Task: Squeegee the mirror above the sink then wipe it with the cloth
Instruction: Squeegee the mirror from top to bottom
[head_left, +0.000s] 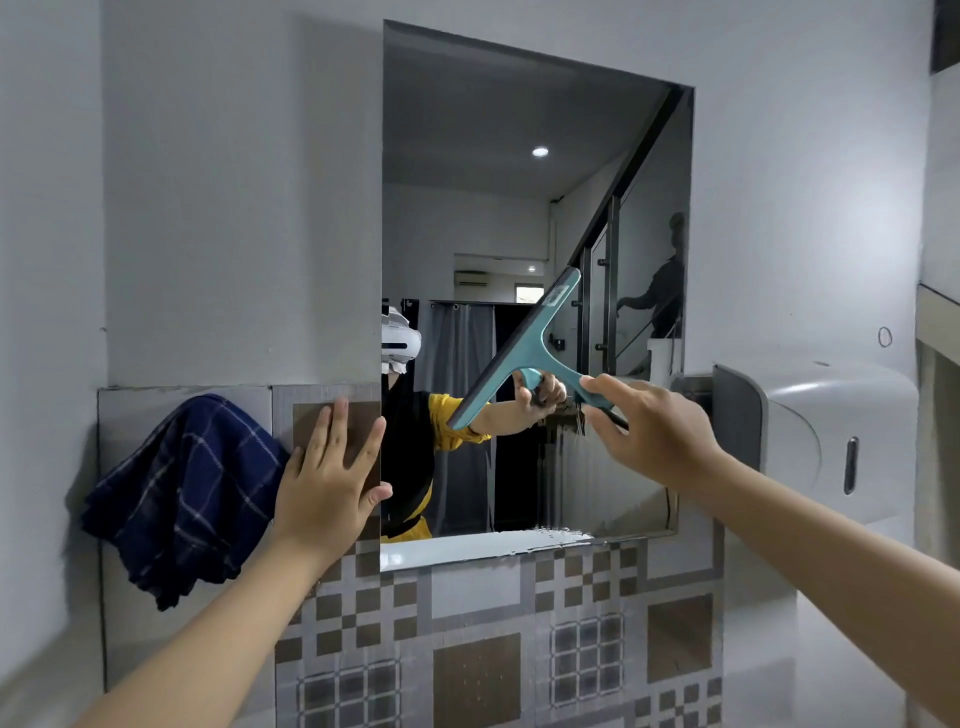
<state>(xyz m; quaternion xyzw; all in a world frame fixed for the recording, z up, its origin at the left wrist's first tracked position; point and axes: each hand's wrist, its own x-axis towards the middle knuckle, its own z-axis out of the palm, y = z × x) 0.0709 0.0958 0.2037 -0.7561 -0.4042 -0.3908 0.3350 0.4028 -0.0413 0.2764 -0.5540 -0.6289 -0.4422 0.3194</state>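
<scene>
Squeegee (524, 345): teal, likely light stiff plastic, blade tilted against the mirror (519, 182); best gripped on its handle.
Right hand (644, 431): closed round that handle, low on the glass.
Left hand (332, 478): flat, fingers spread, braced on the tiled wall (478, 649) at the mirror's left edge.
Cloth (182, 499): dark checked, soft and limp, hanging left of the mirror; bunch it to grip.

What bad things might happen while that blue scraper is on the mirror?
The right hand holds the squeegee tilted, so its blade may skip and leave streaks like those low on the mirror. The left hand lies flat at the mirror's edge and may leave fingerprints. The checked cloth is draped beside that hand, and a nudge might knock it down.
</scene>
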